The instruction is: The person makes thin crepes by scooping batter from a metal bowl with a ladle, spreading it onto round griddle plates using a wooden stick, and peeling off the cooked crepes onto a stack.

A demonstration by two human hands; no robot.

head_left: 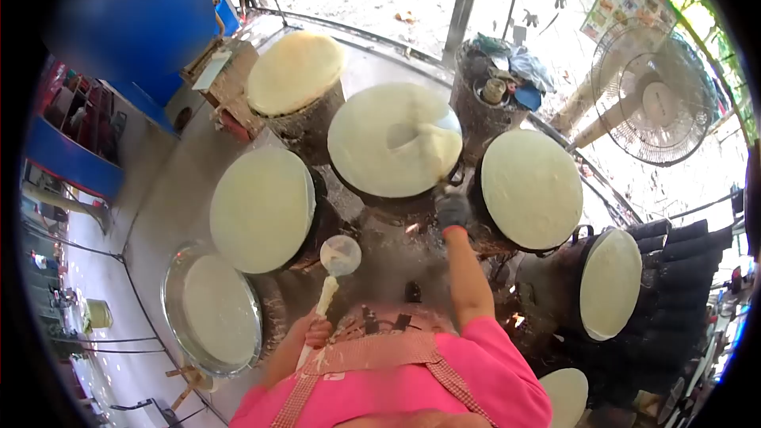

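Note:
My left hand [319, 331] is closed round the pale handle of a ladle [341, 255], whose round bowl is held up between the near left pan and my body. My right hand [453, 211], in a dark glove, is at the front right edge of the middle round pan [380, 139]. It grips something too blurred to make out. Pale batter covers that pan, with a smeared, darker patch near its right side. Other batter-covered rounds lie on the left pan [263, 210] and the right pan [532, 189].
A metal basin [176, 325] of pale liquid stands at lower left. Further rounds sit at upper left [295, 71], far right [610, 285] and lower right [566, 396]. A fan [654, 103] stands at upper right, dark stacked pieces [674, 293] below it.

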